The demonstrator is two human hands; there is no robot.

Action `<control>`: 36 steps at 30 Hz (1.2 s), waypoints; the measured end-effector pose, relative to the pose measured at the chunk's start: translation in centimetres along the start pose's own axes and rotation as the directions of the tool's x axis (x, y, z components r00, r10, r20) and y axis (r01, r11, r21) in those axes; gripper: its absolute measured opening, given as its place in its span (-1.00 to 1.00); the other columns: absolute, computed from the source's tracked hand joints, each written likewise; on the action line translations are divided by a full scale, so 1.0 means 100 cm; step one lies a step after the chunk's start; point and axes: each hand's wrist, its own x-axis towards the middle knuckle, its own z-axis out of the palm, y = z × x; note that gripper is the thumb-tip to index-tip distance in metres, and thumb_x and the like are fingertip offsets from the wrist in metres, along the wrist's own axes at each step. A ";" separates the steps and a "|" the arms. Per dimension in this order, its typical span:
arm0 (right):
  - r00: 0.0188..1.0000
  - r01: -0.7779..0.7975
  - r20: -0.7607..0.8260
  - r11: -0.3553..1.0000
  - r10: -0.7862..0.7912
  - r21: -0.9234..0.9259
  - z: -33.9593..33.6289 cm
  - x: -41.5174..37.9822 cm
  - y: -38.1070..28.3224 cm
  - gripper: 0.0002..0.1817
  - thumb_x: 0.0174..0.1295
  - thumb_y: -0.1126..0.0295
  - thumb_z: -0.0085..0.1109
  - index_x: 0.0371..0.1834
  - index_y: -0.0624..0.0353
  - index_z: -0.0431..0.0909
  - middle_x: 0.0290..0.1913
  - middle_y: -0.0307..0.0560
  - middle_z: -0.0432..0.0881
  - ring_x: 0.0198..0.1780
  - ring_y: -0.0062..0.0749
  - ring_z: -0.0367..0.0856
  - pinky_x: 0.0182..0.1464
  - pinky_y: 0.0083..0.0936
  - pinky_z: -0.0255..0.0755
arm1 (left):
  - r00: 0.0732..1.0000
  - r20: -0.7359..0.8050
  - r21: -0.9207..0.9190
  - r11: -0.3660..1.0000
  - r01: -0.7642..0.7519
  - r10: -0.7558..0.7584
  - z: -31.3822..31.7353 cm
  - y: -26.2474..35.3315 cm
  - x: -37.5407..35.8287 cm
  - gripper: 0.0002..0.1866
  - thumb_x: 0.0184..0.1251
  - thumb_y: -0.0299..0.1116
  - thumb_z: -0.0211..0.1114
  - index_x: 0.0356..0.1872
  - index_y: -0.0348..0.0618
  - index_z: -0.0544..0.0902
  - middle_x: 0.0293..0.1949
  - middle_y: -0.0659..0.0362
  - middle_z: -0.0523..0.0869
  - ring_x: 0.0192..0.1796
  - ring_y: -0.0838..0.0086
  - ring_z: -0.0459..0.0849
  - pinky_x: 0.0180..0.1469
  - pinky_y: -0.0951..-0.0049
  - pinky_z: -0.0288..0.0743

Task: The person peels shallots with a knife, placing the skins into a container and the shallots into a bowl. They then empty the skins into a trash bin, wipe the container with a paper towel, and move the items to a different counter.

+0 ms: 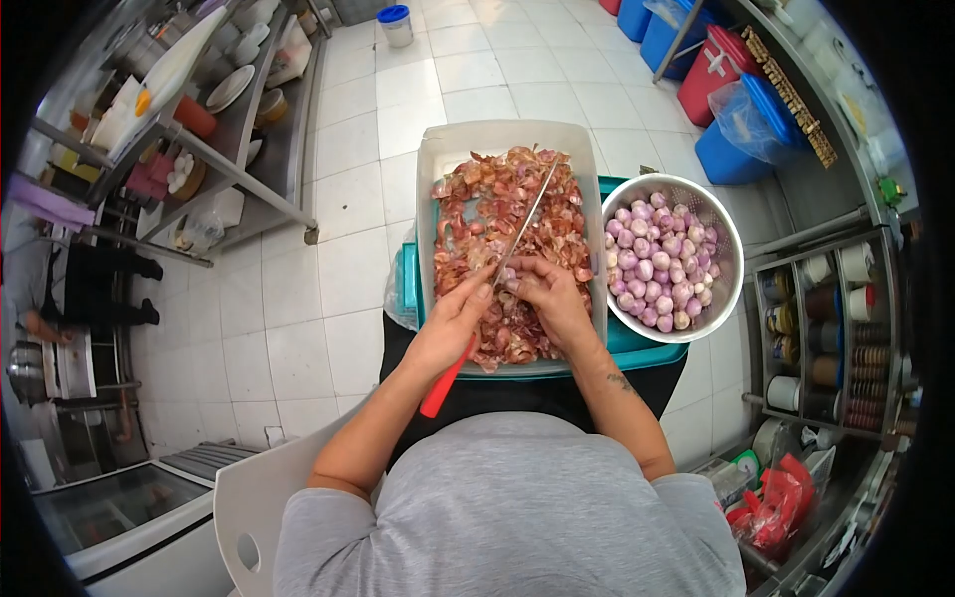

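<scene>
Gripping a red-handled knife (497, 279), the left hand (453, 323) meets the right hand (552, 298) pinching a shallot (509, 276) above the peel tray (438, 159), beside the colander (731, 254).

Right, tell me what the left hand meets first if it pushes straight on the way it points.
Probably the right hand: the left hand, gripping the knife, points up-right toward it over the tray of shallot skins. Depth is unclear.
</scene>
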 end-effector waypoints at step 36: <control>0.470 -0.297 -0.399 0.284 -0.787 -0.912 -0.136 -0.043 -0.112 -0.65 0.12 0.28 0.31 -0.05 0.20 0.62 -0.28 -0.08 0.64 -0.27 -0.51 0.53 -0.17 -0.54 0.43 | 1.000 -0.009 -0.124 0.992 -0.014 0.013 -0.021 -0.005 -0.012 -0.60 0.53 -0.12 -0.06 0.18 -0.18 0.27 -0.38 0.14 0.47 -0.72 0.60 0.37 -0.73 0.61 0.26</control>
